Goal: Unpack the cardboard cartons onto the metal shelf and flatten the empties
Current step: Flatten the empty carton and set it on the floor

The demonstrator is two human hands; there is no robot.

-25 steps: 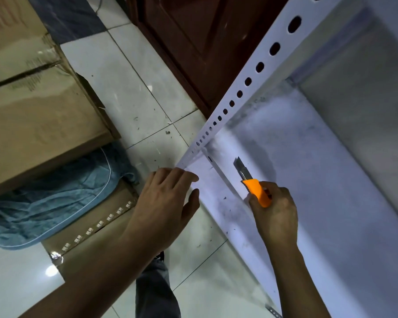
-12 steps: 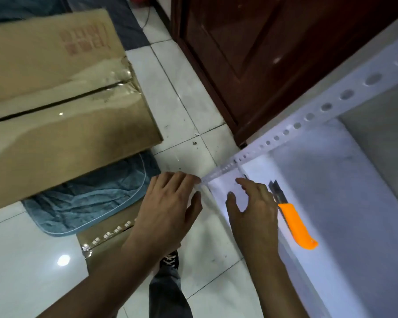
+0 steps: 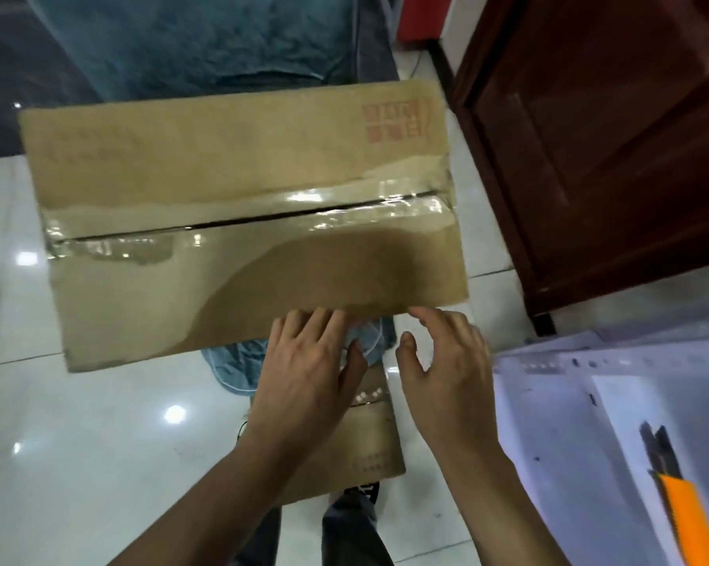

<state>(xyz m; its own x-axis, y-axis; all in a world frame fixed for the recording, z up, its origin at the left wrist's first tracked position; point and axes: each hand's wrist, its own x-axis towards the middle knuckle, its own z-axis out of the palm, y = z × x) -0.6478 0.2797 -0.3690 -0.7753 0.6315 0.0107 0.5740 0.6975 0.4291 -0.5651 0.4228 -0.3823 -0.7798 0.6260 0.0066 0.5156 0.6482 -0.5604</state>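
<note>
Palms face down: my left hand is flat and open, its fingertips on the near edge of the cardboard carton. My right hand hovers just beside that edge near the carton's right corner, fingers loosely bent, holding nothing. The carton sits closed on the tiled floor, partly over a blue cloth, with a dark gap along its glossy taped seam. Between my forearms lies a smaller piece of cardboard. To my right, an orange utility knife rests on the white metal shelf, near a dark wooden door.
</note>
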